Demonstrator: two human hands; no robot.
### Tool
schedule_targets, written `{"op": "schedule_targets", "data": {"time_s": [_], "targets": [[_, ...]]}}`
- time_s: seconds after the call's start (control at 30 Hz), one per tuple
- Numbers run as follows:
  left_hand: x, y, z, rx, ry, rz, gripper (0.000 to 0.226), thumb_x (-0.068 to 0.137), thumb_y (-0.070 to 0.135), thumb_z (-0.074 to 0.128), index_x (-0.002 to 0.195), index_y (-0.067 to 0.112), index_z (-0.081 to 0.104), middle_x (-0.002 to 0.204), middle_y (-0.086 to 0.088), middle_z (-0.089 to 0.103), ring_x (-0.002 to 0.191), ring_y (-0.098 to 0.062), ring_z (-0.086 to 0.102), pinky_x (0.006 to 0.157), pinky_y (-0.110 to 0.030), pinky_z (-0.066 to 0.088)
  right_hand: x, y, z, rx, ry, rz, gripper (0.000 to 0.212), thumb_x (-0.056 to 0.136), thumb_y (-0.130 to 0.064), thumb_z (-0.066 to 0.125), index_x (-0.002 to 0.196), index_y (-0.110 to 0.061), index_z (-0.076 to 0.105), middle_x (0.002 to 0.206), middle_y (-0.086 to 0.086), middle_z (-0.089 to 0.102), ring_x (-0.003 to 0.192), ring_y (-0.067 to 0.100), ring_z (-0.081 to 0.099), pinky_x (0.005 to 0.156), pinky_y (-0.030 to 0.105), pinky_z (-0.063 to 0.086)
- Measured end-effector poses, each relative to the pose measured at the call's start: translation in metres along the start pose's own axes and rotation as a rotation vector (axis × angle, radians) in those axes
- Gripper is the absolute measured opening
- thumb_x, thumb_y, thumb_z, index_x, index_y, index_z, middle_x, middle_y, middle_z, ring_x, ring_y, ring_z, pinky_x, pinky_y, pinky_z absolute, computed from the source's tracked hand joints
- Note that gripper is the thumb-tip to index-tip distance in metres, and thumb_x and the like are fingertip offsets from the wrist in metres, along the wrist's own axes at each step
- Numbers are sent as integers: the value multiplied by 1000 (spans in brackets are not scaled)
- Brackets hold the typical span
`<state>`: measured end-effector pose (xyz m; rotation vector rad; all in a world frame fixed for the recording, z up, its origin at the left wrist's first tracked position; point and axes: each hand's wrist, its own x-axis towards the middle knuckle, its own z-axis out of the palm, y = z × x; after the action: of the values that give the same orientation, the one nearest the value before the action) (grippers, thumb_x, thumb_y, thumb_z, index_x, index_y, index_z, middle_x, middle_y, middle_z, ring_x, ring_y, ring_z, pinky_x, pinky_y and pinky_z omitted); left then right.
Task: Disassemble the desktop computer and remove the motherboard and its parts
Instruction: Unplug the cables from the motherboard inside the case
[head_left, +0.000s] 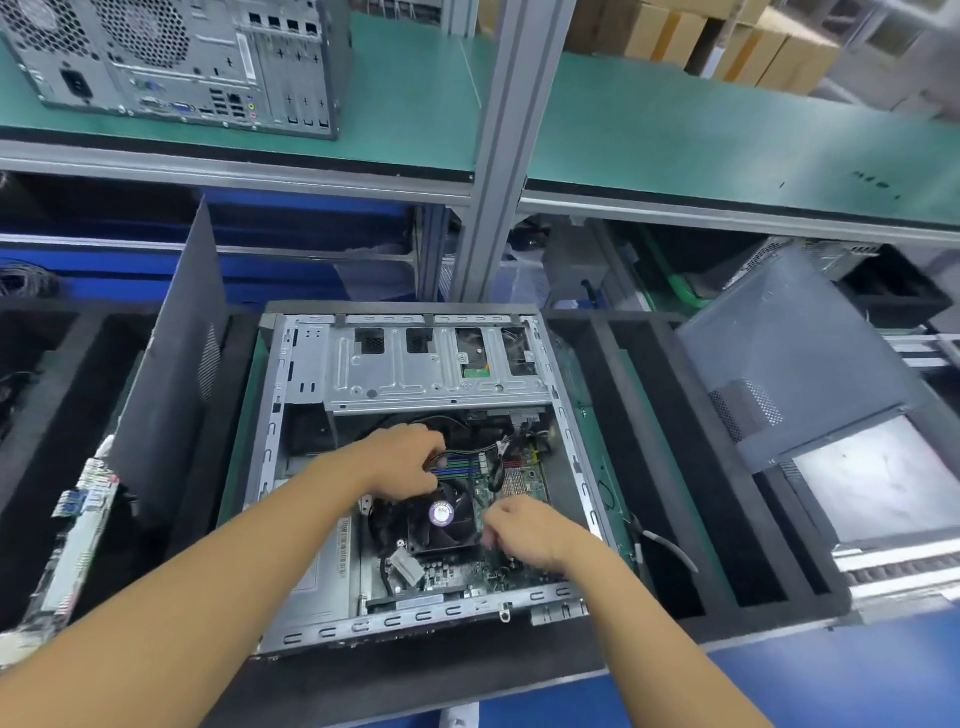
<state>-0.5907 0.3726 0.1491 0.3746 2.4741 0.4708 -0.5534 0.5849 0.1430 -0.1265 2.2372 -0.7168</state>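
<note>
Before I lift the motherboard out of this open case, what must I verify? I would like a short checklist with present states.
1. Side panel off the case: ok, it stands at the left.
2. Cables cleared from the motherboard: not ok, black ones cross it; the left hand grips one.
3. Cooler fan removed: not ok, it sits on the board.
4. Right hand grip: cannot tell, its fingers hide what they touch beside the fan.

This is a computer teardown workshop or factory line. An aluminium-framed shelf (675, 140) with green matting carries another tower (171, 57). Cardboard boxes (727, 47) are stacked far right, and an opened case (415, 374) lies among black foam trays (753, 545).
</note>
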Motion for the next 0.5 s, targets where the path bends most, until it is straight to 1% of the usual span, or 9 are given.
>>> {"op": "schedule_targets", "data": {"time_s": [0.07, 0.13, 0.2, 0.23, 0.27, 0.33, 0.37, 0.43, 0.5], "targets": [[5, 8, 4, -95, 17, 21, 47, 89, 15, 54, 135, 24, 48, 132, 3, 51, 117, -19, 51, 96, -33, 43, 0, -2, 2, -11, -24, -2, 45, 103, -33, 33, 73, -20, 63, 64, -4, 55, 57, 12, 49, 56, 26, 38], [11, 21, 7, -141, 51, 64, 55, 90, 15, 54, 144, 20, 43, 138, 1, 51, 124, -17, 50, 101, -28, 40, 4, -5, 3, 0, 100, 10, 39, 103, -27, 35, 82, -15, 65, 70, -2, 61, 59, 11, 51, 55, 25, 40], [18, 30, 10, -140, 80, 95, 51, 92, 20, 55, 143, 19, 48, 136, -1, 53, 122, -18, 52, 100, -27, 39, 9, -7, 2, 111, 430, 40, 25, 101, -24, 40, 93, -11, 60, 84, 1, 64, 68, 11, 56, 58, 26, 44], [20, 32, 11, -142, 97, 101, 46, 93, 21, 55, 140, 19, 52, 131, -1, 56, 119, -18, 54, 99, -28, 41, 12, -8, 0, 216, 599, 38, 19, 101, -24, 41, 93, -14, 55, 84, 0, 63, 70, 11, 57, 57, 26, 44], [23, 32, 12, -159, 122, 97, 41, 94, 21, 56, 135, 20, 57, 124, 1, 61, 111, -16, 58, 95, -28, 44, 14, -10, -3, 298, 707, 24, 16, 100, -26, 43, 92, -17, 52, 82, -1, 62, 68, 12, 57, 54, 25, 42], [27, 30, 17, -231, 183, 93, 28, 94, 20, 57, 121, 23, 64, 101, 6, 66, 83, -6, 60, 75, -21, 46, 21, -15, -10, 330, 770, 12, 17, 99, -33, 48, 93, -18, 48, 81, 0, 61, 66, 12, 57, 50, 23, 37], [29, 28, 19, -255, 212, 93, 23, 94, 18, 58, 115, 24, 66, 93, 9, 66, 72, 0, 55, 65, -15, 41, 25, -17, -11, 334, 779, 23, 19, 99, -35, 50, 93, -16, 48, 82, 0, 61, 66, 12, 56, 50, 23, 36], [31, 27, 22, -277, 254, 97, 19, 94, 16, 60, 108, 25, 68, 89, 12, 63, 65, 5, 50, 58, -7, 32, 33, -20, -10, 404, 828, 50, 22, 98, -35, 53, 94, -14, 48, 83, 1, 60, 69, 14, 56, 52, 22, 35], [32, 27, 23, -292, 269, 106, 19, 93, 15, 62, 107, 24, 70, 92, 13, 62, 70, 4, 50, 61, -5, 32, 39, -24, -5, 522, 865, 42, 22, 97, -31, 56, 101, -13, 43, 82, 1, 59, 71, 17, 57, 54, 22, 36]]}}
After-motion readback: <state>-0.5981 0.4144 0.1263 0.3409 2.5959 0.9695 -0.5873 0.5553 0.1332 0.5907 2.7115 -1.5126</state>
